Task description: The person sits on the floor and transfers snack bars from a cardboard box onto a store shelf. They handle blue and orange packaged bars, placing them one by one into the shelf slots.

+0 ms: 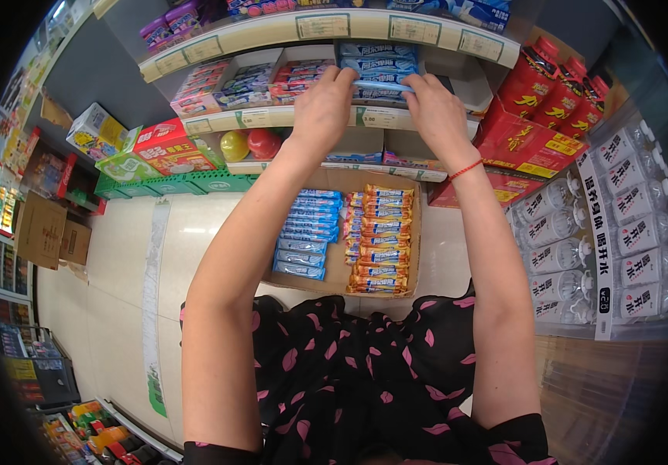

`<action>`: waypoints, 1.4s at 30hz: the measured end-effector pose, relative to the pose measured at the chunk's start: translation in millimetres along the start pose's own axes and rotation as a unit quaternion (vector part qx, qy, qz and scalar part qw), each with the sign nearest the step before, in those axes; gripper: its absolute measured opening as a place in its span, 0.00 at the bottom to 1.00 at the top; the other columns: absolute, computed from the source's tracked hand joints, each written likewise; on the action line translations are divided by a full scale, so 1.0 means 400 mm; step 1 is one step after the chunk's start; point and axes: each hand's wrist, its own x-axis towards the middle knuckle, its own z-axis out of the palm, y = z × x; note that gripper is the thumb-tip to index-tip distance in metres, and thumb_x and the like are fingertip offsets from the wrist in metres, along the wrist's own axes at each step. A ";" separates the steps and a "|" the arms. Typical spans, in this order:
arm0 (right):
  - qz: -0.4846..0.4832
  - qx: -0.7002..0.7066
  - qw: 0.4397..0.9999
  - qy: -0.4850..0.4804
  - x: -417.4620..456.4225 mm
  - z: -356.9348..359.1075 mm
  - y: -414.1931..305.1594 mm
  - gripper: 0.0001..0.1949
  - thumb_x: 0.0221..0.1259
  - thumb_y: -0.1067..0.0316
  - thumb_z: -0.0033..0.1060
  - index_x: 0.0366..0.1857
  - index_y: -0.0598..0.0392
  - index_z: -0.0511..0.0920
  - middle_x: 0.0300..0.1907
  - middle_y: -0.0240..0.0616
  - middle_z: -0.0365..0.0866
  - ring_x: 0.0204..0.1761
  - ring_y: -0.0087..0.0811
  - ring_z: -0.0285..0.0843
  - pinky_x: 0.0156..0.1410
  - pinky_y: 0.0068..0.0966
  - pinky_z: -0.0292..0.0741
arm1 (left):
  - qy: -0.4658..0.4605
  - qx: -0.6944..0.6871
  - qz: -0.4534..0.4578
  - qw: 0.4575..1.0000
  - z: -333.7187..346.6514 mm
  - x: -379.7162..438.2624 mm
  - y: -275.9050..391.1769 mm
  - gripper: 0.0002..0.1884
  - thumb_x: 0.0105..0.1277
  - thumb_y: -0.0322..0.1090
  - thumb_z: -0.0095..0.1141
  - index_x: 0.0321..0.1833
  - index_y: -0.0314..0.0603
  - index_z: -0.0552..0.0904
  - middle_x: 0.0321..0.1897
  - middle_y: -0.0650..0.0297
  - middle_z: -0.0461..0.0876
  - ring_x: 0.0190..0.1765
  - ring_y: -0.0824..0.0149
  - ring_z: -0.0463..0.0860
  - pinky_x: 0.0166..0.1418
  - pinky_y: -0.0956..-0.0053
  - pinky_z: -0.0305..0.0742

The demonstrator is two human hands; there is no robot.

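My left hand (327, 106) and my right hand (438, 110) grip the two ends of a light-blue candy pack (383, 86), seen nearly edge-on. It is in front of a row of blue candy stick packs (379, 64) on the middle shelf. A red cord bracelet circles my right wrist. Below my forearms, an open cardboard box (337, 282) rests on the floor. Inside are blue stick packs (300, 260) on the left, partly covered by my left forearm, and orange stick packs (381, 256) on the right.
Pink and purple boxed sweets (245, 80) stand left of the blue row. Above is a shelf edge (363, 26) with price tags. Red bottles (534, 81) and stacked water bottles (636, 215) flank me on the right. A green crate (177, 182) is at left.
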 end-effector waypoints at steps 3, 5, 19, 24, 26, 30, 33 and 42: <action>-0.007 0.009 1.000 0.023 0.001 -0.019 -0.010 0.07 0.65 0.66 0.59 0.43 0.52 0.79 0.39 0.43 0.80 0.38 0.49 0.84 0.41 0.42 0.81 | 0.034 -0.027 0.015 0.999 -0.014 -0.004 -0.001 0.07 0.71 0.34 0.54 0.49 0.48 0.79 0.41 0.57 0.81 0.44 0.47 0.82 0.42 0.56 0.76; -0.008 0.021 0.999 0.033 0.000 -0.033 -0.016 0.07 0.65 0.65 0.60 0.43 0.52 0.80 0.39 0.42 0.81 0.38 0.48 0.83 0.42 0.41 0.80 | 0.056 -0.037 0.029 0.997 -0.020 -0.007 0.001 0.08 0.70 0.34 0.55 0.49 0.47 0.80 0.41 0.57 0.81 0.44 0.48 0.81 0.44 0.57 0.76; 0.100 0.173 0.977 -0.069 -0.031 -0.085 -0.078 0.11 0.60 0.61 0.67 0.40 0.55 0.83 0.39 0.46 0.87 0.45 0.47 0.85 0.49 0.38 0.78 | 0.036 -0.145 -0.106 0.983 -0.099 -0.114 -0.014 0.12 0.65 0.38 0.64 0.48 0.44 0.81 0.35 0.53 0.84 0.42 0.53 0.81 0.44 0.60 0.76; 0.130 0.216 0.963 -0.096 -0.067 -0.057 -0.107 0.13 0.57 0.59 0.69 0.40 0.56 0.83 0.38 0.44 0.87 0.44 0.43 0.86 0.49 0.34 0.79 | -0.010 -0.189 -0.177 0.966 -0.137 -0.167 -0.019 0.12 0.65 0.37 0.64 0.47 0.40 0.81 0.32 0.53 0.85 0.35 0.53 0.84 0.41 0.62 0.78; 0.132 0.226 0.959 -0.105 -0.083 -0.041 -0.125 0.14 0.56 0.58 0.71 0.39 0.57 0.83 0.38 0.43 0.87 0.43 0.40 0.86 0.49 0.33 0.79 | -0.014 -0.208 -0.186 0.960 -0.137 -0.198 -0.039 0.12 0.65 0.36 0.64 0.46 0.40 0.81 0.32 0.53 0.85 0.34 0.55 0.85 0.40 0.64 0.78; 0.171 0.270 0.936 -0.147 -0.129 0.013 -0.134 0.15 0.55 0.58 0.72 0.39 0.57 0.83 0.37 0.42 0.87 0.42 0.38 0.85 0.49 0.32 0.79 | -0.025 -0.235 -0.206 0.950 -0.144 -0.252 -0.060 0.13 0.62 0.34 0.66 0.46 0.37 0.81 0.31 0.53 0.84 0.33 0.59 0.85 0.40 0.67 0.79; 0.213 0.301 0.906 -0.206 -0.169 0.062 -0.144 0.15 0.54 0.60 0.73 0.40 0.58 0.83 0.37 0.40 0.87 0.40 0.34 0.84 0.48 0.30 0.79 | -0.035 -0.254 -0.233 0.938 -0.132 -0.301 -0.088 0.14 0.61 0.32 0.67 0.46 0.35 0.81 0.31 0.55 0.83 0.32 0.61 0.85 0.39 0.68 0.78; 0.270 0.414 0.810 -0.317 -0.294 0.186 -0.160 0.12 0.55 0.67 0.73 0.41 0.60 0.84 0.35 0.36 0.85 0.36 0.24 0.81 0.42 0.23 0.77 | -0.127 -0.217 -0.321 0.913 -0.108 -0.423 -0.148 0.15 0.58 0.33 0.69 0.46 0.36 0.81 0.34 0.54 0.85 0.41 0.59 0.86 0.46 0.66 0.79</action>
